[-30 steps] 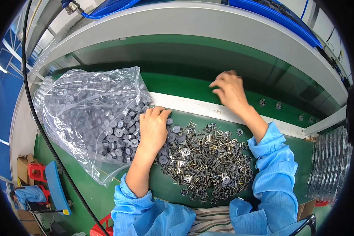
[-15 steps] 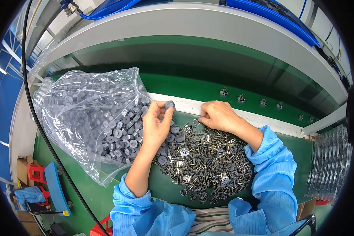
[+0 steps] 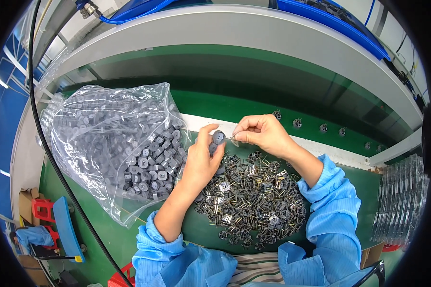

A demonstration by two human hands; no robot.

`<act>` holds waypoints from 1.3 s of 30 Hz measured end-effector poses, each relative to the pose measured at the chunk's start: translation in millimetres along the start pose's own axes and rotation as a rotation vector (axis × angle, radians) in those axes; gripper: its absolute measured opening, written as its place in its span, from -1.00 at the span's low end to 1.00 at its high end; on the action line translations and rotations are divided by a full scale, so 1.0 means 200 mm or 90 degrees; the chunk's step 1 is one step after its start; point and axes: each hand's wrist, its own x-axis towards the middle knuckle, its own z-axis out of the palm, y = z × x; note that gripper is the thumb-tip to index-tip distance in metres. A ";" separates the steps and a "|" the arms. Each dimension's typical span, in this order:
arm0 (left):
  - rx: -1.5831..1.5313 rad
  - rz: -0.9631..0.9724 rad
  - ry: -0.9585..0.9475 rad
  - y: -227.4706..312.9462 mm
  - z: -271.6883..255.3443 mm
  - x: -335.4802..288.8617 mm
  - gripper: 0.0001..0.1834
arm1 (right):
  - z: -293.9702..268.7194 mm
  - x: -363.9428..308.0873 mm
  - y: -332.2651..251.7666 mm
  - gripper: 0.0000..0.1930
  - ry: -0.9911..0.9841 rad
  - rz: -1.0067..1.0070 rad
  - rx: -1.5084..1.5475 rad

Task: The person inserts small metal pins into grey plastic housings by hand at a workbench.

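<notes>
Between the thumb and fingers of my left hand [image 3: 199, 161] is a round grey plastic cap [image 3: 219, 137], its face with small holes turned up. Close to its right side, my right hand [image 3: 267, 137] pinches a small metal-pinned switch part [image 3: 234, 139], mostly covered by the fingertips. The two parts are very near each other; whether they touch I cannot tell. Below my hands lies a heap of small black and metal pinned switches [image 3: 256, 201]. To the left, a clear plastic bag [image 3: 93, 129] lies open, with many grey caps [image 3: 151, 165] spilling from its mouth.
A white rail [image 3: 345, 152] runs across the green table behind my hands. Several pinned parts [image 3: 323, 127] stand in a row beyond it. Stacked clear trays [image 3: 398, 201] are at the right. A black cable [image 3: 57, 167] hangs down the left side.
My right hand has lifted a small pinned part off the heap's far edge and moved left to my left hand. My left hand has shifted slightly right, turning the cap's face up.
</notes>
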 end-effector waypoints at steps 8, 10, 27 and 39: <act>-0.156 -0.059 -0.189 -0.04 -0.03 0.00 -0.63 | 0.06 -0.03 -0.04 -0.78 0.056 -0.609 -0.570; -0.146 -0.090 -0.208 -0.03 -0.05 0.00 -0.65 | 0.05 -0.04 -0.05 -0.79 0.026 -0.595 -0.653; 0.108 0.151 0.025 -0.03 0.03 -0.02 -0.73 | -0.06 0.06 0.09 -0.85 0.071 -0.082 -0.214; -0.748 -0.267 0.005 -0.08 -0.07 0.03 -0.48 | -0.09 0.11 0.15 -0.83 0.100 -0.420 -0.535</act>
